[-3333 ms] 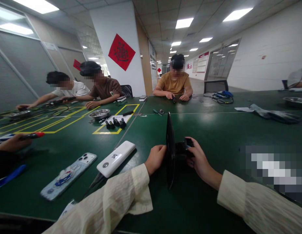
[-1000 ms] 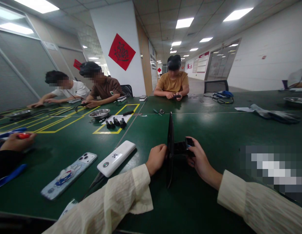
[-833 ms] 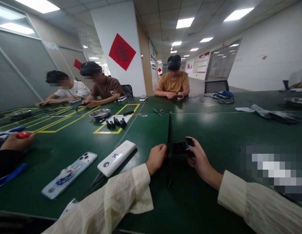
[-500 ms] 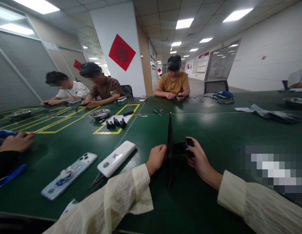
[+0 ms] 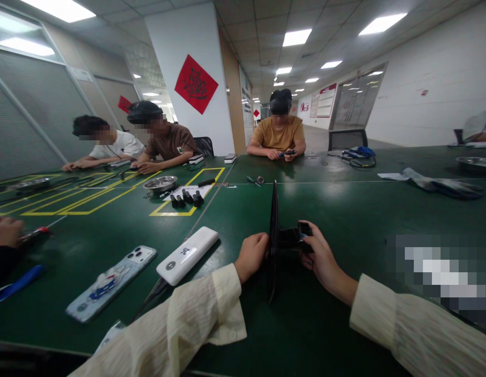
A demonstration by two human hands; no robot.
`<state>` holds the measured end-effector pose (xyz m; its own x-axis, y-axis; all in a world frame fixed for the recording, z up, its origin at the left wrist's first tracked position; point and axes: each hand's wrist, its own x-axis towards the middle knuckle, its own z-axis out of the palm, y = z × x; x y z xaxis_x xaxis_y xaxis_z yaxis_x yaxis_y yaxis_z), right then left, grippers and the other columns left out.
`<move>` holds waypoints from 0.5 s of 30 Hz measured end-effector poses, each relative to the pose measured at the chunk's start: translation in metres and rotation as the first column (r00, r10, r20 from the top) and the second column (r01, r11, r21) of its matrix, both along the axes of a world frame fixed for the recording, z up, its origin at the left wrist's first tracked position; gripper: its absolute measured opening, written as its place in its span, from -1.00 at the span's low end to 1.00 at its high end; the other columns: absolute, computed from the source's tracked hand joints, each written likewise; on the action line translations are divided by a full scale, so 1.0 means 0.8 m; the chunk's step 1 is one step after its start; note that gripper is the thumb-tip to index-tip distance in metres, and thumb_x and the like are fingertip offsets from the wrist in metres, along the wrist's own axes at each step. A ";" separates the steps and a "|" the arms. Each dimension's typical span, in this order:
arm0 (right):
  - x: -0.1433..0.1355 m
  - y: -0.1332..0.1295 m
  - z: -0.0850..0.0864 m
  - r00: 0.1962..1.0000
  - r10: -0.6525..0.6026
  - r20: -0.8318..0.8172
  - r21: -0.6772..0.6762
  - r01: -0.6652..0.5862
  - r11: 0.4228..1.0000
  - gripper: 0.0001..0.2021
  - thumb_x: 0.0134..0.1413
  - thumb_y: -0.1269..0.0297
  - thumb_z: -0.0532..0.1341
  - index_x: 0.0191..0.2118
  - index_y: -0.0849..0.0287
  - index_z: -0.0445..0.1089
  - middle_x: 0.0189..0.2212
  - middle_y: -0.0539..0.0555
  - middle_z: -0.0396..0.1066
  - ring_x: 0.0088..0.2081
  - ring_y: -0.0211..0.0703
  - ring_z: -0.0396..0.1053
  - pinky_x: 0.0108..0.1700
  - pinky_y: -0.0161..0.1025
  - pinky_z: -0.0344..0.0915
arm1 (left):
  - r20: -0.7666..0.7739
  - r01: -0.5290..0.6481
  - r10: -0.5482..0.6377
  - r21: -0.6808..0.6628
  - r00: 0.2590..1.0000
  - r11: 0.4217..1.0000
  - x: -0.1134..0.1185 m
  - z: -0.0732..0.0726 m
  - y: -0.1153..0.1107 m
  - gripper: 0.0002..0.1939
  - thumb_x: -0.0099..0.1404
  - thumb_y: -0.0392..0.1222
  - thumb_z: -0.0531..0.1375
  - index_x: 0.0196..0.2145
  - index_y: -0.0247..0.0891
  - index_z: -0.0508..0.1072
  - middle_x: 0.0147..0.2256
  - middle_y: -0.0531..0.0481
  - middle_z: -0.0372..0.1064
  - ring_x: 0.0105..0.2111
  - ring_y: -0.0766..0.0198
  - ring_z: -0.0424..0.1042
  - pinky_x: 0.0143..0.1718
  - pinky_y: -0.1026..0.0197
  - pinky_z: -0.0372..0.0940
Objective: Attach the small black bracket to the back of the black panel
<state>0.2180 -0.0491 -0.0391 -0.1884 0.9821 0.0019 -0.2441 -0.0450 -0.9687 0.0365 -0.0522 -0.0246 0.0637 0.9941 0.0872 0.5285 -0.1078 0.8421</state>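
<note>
Upright before me stands a thin black panel (image 5: 273, 246), seen almost edge-on. A black blocky bracket (image 5: 290, 237) juts from its right side. My left hand (image 5: 251, 255) is closed against the panel's left face, its fingertips partly hidden. On the other side, my right hand (image 5: 321, 259) grips the outer end of the bracket between thumb and fingers. To the left of my left hand lies a white power bank (image 5: 188, 255) with a cable, and beyond it a phone in a cartoon-print case (image 5: 111, 284).
A co-worker's hand (image 5: 5, 230) is at the left edge, by a red-tipped tool (image 5: 35, 234). Further off are a metal bowl (image 5: 160, 184), several black cylindrical parts (image 5: 187, 198) and a glove (image 5: 439, 184). Other people sit around the green table (image 5: 325, 335).
The co-worker's hand at the left edge has moved further left, and a red-tipped tool now shows. The power bank's green light has gone out. My hands stay in place.
</note>
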 end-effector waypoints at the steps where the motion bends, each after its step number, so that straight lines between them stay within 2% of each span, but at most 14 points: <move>1: 0.000 0.000 0.000 1.000 0.001 0.001 0.002 -0.001 1.000 -0.55 -0.01 0.10 0.11 0.04 0.01 0.10 -0.55 -0.11 0.16 -0.66 -0.38 0.09 -0.70 -0.46 -0.05 | -0.007 -0.007 0.007 0.004 1.000 1.000 0.000 0.001 -0.001 -0.67 0.21 -0.14 -0.09 -0.65 -0.25 0.22 -0.61 0.05 0.17 -0.52 0.30 0.17 -0.36 0.23 0.19; 15: -0.001 0.004 -0.007 1.000 0.004 0.000 0.020 -0.004 1.000 -0.55 -0.01 0.10 0.11 0.04 0.01 0.10 -0.54 -0.12 0.16 -0.67 -0.40 0.08 -0.71 -0.47 -0.06 | 0.015 -0.026 0.026 0.009 1.000 1.000 0.002 0.005 -0.001 -0.69 0.19 -0.17 -0.07 -0.68 -0.24 0.15 -0.63 0.08 0.09 -0.53 0.33 0.13 -0.40 0.28 0.16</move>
<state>0.2175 -0.0462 -0.0444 -0.1927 0.9810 0.0218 -0.2442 -0.0265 -0.9694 0.0381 -0.0534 -0.0209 0.0362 0.9946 0.0973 0.5188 -0.1019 0.8488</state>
